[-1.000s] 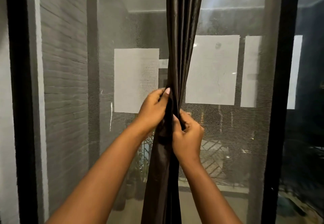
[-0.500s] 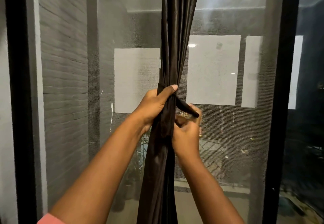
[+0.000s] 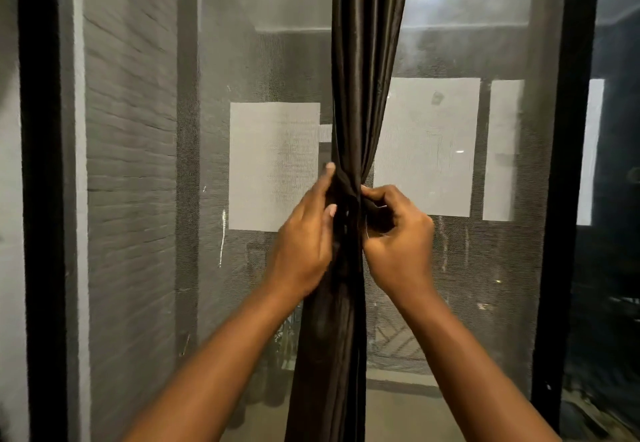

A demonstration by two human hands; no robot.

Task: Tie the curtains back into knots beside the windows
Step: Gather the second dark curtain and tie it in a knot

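- Curtain (image 3: 363,95): dark, glossy, pleated cloth, hanging gathered into one narrow column in front of the mesh window screen (image 3: 450,268), cinching at mid-height.
- Left hand (image 3: 304,234): fingers wrapping the bundle's left side at the cinch, thumb lying upward.
- Right hand (image 3: 398,234): fingers curling, pinching a fold just right of it.
- Since half a second ago: the loose strip in the right hand is no longer sticking out; both hands are sitting higher.
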